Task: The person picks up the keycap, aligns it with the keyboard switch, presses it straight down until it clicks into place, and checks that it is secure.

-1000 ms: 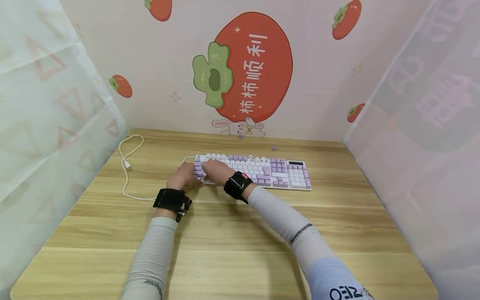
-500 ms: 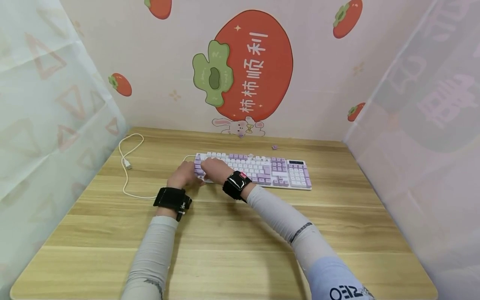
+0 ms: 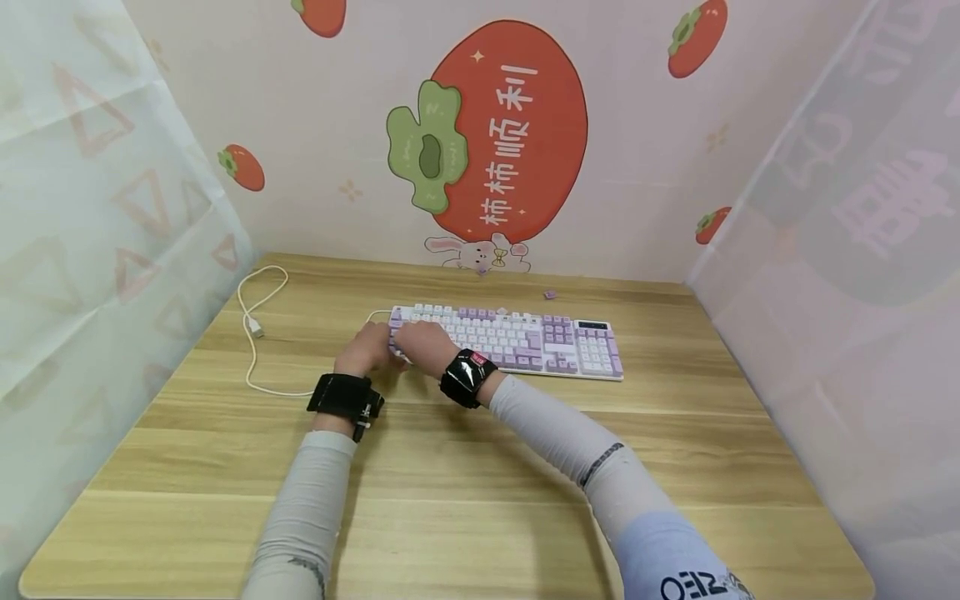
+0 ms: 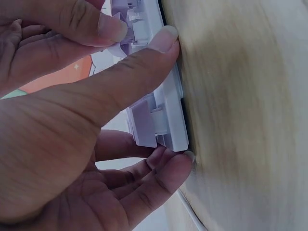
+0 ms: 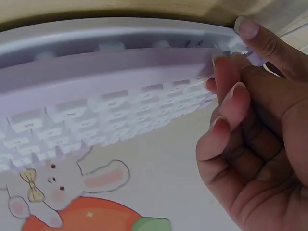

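Observation:
A white and purple keyboard (image 3: 491, 337) lies on the wooden table. My left hand (image 3: 367, 348) grips its front left corner. In the left wrist view the left thumb (image 4: 144, 62) presses the front edge, and the other fingers curl at the short side beside a purple corner keycap (image 4: 143, 122). My right hand (image 3: 426, 346) is right beside the left one, over the front row. Its thumb and a finger pinch a purple keycap (image 4: 126, 46) in that row, which looks tilted. From the right wrist, the curled right fingers (image 5: 231, 103) mostly hide this keycap.
A loose purple keycap (image 3: 550, 294) lies behind the keyboard, and a small purple piece (image 3: 482, 272) sits by the back wall. A white keycap (image 3: 502, 311) stands at the keyboard's back edge. The white USB cable (image 3: 251, 358) loops on the table (image 3: 450, 500) at left.
My right hand has shifted slightly left, closer to the left hand, and its wrist has turned a little. The left hand and the keyboard have stayed in place.

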